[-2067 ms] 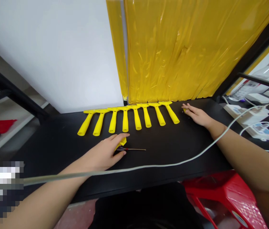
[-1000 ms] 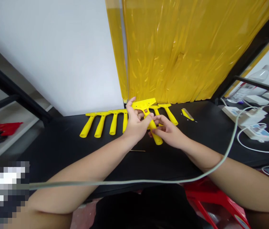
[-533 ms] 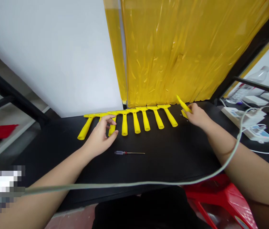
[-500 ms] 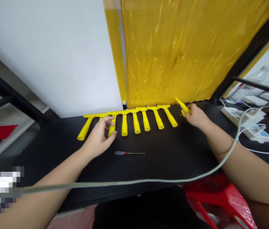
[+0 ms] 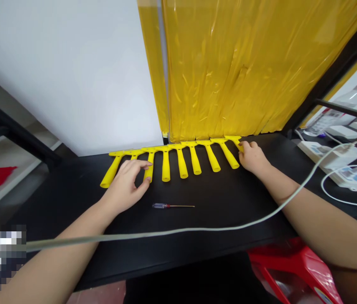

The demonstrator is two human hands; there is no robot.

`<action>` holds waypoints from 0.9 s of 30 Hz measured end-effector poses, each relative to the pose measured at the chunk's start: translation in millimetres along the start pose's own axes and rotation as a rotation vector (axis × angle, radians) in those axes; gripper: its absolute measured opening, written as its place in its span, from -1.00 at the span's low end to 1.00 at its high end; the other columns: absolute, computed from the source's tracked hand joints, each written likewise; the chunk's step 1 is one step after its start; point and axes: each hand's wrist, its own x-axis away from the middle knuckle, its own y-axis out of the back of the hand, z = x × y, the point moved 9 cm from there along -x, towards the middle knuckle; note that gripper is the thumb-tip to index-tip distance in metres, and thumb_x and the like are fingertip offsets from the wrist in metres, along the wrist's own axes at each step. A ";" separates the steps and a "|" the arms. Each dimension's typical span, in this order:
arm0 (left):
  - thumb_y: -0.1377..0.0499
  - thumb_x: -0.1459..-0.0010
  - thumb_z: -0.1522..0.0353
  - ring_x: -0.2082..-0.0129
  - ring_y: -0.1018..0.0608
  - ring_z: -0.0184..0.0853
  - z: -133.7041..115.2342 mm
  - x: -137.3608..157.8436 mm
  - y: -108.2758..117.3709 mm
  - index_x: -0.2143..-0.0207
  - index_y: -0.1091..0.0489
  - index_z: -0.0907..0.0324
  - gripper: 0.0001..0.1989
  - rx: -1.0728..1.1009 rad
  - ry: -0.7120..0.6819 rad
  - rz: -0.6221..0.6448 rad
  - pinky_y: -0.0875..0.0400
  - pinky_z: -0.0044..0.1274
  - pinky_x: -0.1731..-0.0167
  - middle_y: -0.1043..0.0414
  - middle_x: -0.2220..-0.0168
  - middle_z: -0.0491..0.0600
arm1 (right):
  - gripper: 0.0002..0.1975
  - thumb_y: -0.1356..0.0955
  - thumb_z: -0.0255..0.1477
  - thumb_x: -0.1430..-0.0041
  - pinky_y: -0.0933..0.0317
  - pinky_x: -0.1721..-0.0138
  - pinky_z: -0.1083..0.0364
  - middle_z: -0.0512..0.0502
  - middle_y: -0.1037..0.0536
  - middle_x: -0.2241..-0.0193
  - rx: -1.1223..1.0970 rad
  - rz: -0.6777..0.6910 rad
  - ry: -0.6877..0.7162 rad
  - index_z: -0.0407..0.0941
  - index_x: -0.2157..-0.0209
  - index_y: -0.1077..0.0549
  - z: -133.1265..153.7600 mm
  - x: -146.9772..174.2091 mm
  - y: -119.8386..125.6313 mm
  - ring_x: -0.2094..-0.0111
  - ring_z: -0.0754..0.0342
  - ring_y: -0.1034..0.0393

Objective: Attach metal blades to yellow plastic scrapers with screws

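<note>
Head camera view, looking down at a black table [image 5: 216,211]. A row of yellow scraper handles [image 5: 181,162] lies side by side along the table's far edge, below a yellow plastic sheet [image 5: 244,67]. The left hand [image 5: 126,185] rests loosely open over the second and third handles from the left, fingertips touching them. The right hand [image 5: 252,158] is curled at the row's right end, touching a yellow piece [image 5: 238,142] there; whether it grips it cannot be told. A small screwdriver [image 5: 172,206] lies between the hands, nearer the viewer. A grey cable [image 5: 197,230] crosses the front.
</note>
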 end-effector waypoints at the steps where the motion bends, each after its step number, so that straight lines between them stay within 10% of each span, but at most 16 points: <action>1: -0.14 -0.40 0.32 -0.03 -0.51 -0.10 0.3 0.0 -1.1 -0.10 -0.35 0.14 -0.73 0.001 0.002 0.007 -0.39 -0.25 -0.12 -0.49 0.03 0.05 | -0.45 -0.26 -0.31 -0.33 -0.36 -0.13 -0.38 -0.54 -0.44 -0.05 -0.001 0.005 0.003 -0.23 -0.26 -0.42 1.3 -0.1 -1.0 -0.02 -0.46 -0.47; 13: -0.15 -0.39 0.34 -0.06 -0.53 -0.11 -2.4 1.4 -3.4 -0.06 -0.40 0.13 -0.77 0.015 -0.029 0.019 -0.41 -0.25 -0.12 -0.52 0.00 0.04 | -0.57 -0.28 -0.31 -0.30 -0.33 -0.22 -0.33 -0.42 -0.57 0.06 -0.068 -0.154 0.045 -0.17 -0.09 -0.57 -32.2 -6.0 41.1 -0.09 -0.38 -0.47; 18: -0.16 -0.39 0.34 -0.05 -0.55 -0.11 -1.0 0.7 -3.8 -0.04 -0.42 0.13 -0.79 0.020 -0.058 0.004 -0.41 -0.25 -0.10 -0.54 0.00 0.04 | -0.60 -0.40 -0.36 -0.09 -0.47 0.02 -0.14 -0.24 -0.58 0.12 -0.206 0.083 0.075 -0.12 0.03 -0.61 -79.4 -11.5 20.6 0.31 -0.06 -0.50; 27: -0.17 -0.40 0.37 -0.04 -0.53 -0.15 2.0 2.4 -9.0 -0.03 -0.42 0.13 -0.81 0.059 -0.057 0.039 -0.42 -0.29 -0.10 -0.53 0.00 0.04 | -0.56 -0.49 -0.56 -0.02 -0.34 0.15 0.03 -0.28 -0.64 0.20 -0.311 0.315 -0.143 -0.22 0.01 -0.54 -89.3 11.8 18.5 0.26 -0.02 -0.53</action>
